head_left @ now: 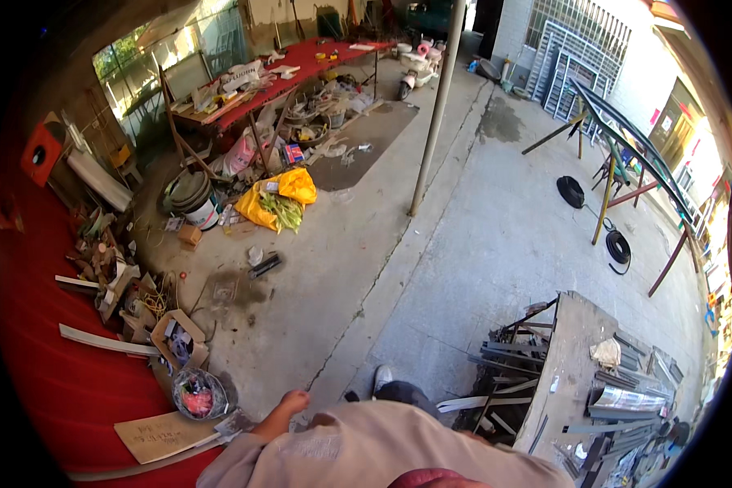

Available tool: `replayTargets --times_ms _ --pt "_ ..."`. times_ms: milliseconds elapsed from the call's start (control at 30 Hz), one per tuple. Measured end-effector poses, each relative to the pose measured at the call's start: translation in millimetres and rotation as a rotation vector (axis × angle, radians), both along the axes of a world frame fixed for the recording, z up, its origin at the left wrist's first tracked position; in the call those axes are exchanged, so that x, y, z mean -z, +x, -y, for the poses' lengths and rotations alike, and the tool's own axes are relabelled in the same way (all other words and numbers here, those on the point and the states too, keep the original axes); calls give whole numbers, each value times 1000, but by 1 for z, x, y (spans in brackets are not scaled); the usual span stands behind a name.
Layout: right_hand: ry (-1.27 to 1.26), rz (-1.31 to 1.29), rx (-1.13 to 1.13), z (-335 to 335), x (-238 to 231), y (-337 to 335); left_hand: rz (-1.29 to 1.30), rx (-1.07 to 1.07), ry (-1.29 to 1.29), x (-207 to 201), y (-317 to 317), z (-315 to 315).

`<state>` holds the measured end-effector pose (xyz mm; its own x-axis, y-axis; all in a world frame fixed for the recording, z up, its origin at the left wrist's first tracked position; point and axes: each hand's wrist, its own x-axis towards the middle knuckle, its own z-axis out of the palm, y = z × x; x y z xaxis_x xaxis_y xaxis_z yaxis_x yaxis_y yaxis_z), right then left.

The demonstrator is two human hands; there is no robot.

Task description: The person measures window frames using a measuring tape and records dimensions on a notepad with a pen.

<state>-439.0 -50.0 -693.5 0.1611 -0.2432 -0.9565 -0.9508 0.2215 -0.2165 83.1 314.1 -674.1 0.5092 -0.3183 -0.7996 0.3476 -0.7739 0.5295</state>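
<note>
My left hand [294, 401] hangs beside my body over the concrete floor, its fingers curled in a loose fist. No object shows in it. A clear plastic bag [220, 400] with pink-red contents is the nearest thing on its left, next to an open cardboard box [193, 327] of odds and ends. Below that bag lies a flat brown cardboard piece [164, 436]. My right hand is out of sight, hidden by my body or outside the picture. One white shoe [383, 376] of mine shows on the floor.
A worn workbench [569, 370] holding dark metal strips stands close on my right. Ahead rises a thin pole [437, 114]. A yellow bag [256, 208] lies near the cluttered red table [301, 77]. Black coils [571, 192] lie by the trestle frame [626, 134] at the far right.
</note>
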Motion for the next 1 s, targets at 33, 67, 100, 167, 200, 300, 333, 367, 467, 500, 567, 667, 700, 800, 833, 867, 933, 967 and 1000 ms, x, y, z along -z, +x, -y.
replayTargets --times_ms 33,67,100,167,200,300,333,367,467,500,567,667,700,800,833,867,933,967,1000 --pt "13 -12 -76 42 6 46 20 251 31 19 6 -37" --pt "1 -19 -136 90 9 96 -35 333 67 30 21 -43" --pt "-25 -33 -197 135 7 144 -85 427 106 35 40 -45" --pt "-207 -116 -317 228 -9 233 -248 369 182 19 63 -19" --pt "-422 -60 -542 291 0 254 -52 710 159 18 72 12" --pt "-571 16 -496 373 -71 421 -185 383 208 -4 107 42" --pt "-582 97 -418 386 -98 470 -206 326 208 -5 124 58" --pt "-579 99 -419 404 -120 509 -220 302 198 0 145 79" --pt "-619 246 -304 440 -145 598 -190 273 166 18 235 159" --pt "-624 237 -301 446 -146 614 -153 249 152 24 276 193" --pt "-625 121 -401 455 -140 620 -51 118 111 31 352 269" --pt "-463 -72 -528 478 -124 600 233 110 38 -12 483 413" --pt "-394 -95 -515 481 -128 610 298 58 23 -9 535 434" --pt "-245 -228 -231 494 -108 578 479 68 -199 -61 641 548" --pt "-227 -195 -206 504 -97 569 481 88 -204 -77 665 581" --pt "-201 -158 -157 507 -97 572 452 38 -268 -103 685 615" --pt "-198 -119 -179 525 -71 566 418 -4 -335 -123 723 667" --pt "-232 -114 -261 546 -40 558 386 -15 -412 -109 739 686" --pt "-267 -119 -346 570 -11 549 336 -38 -481 -85 741 696"
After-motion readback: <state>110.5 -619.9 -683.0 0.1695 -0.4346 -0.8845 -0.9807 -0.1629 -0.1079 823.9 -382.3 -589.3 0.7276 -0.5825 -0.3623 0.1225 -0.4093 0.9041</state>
